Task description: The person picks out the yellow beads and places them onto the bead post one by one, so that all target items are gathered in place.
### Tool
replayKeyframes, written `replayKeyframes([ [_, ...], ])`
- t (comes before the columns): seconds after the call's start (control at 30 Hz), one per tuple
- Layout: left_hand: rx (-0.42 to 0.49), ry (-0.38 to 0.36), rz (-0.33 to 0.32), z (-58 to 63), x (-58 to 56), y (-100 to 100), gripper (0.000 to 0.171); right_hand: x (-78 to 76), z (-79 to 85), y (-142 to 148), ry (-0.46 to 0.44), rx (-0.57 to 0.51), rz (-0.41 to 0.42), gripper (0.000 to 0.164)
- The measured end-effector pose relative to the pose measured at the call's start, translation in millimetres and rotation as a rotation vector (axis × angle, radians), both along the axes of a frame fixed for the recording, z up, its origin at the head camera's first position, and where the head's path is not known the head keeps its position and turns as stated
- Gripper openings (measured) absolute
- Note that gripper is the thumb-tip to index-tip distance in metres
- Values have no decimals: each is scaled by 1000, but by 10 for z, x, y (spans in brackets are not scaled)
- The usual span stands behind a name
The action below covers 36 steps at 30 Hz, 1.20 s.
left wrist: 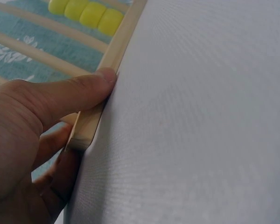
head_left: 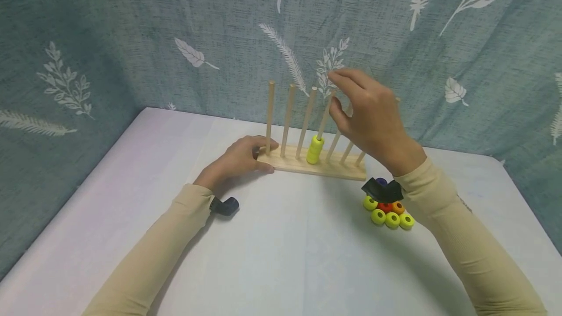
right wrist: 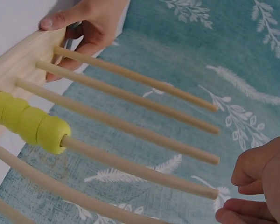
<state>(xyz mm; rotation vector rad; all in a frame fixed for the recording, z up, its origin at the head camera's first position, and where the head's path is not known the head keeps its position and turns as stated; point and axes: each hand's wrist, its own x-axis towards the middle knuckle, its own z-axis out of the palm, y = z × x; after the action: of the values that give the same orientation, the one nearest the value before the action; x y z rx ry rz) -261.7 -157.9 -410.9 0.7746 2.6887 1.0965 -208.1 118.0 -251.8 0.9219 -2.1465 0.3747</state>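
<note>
A wooden peg stand (head_left: pixel 291 164) with several upright pegs stands toward the back of the table. My left hand (head_left: pixel 239 156) grips the left end of its base, the thumb (left wrist: pixel 91 88) lying along the near edge and the other fingers behind. Several yellow beads (head_left: pixel 314 150) are stacked at the bottom of one middle peg (right wrist: pixel 144 168). My right hand (head_left: pixel 369 111) hovers by that peg's top, thumb and fingers bent but apart, with nothing between them. In the right wrist view, its fingertips (right wrist: pixel 228 214) appear just past the peg's tip.
Loose beads lie on the white-covered table (head_left: pixel 263 257) under my right forearm: several yellow ones (head_left: pixel 392 220), a red one (head_left: pixel 384 207), an orange one (head_left: pixel 398 207) and a dark blue one (head_left: pixel 381 182). A green leaf-patterned curtain (head_left: pixel 219 38) hangs behind the stand.
</note>
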Motion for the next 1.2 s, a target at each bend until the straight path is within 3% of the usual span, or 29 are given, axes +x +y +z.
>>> replayKeyframes([
  [0.37,-9,12,-3,-21,-24,-4,62,151,111,64,45,9,-3,36],
  [0.7,4,22,-8,-28,-22,-1,61,483,180,279,94,9,22,39],
  [1.0,12,20,-24,-28,-31,-11,62,802,-9,607,42,-24,-25,36],
  [1.2,3,21,-21,-26,-37,-8,61,956,-294,831,-30,-43,-94,39],
])
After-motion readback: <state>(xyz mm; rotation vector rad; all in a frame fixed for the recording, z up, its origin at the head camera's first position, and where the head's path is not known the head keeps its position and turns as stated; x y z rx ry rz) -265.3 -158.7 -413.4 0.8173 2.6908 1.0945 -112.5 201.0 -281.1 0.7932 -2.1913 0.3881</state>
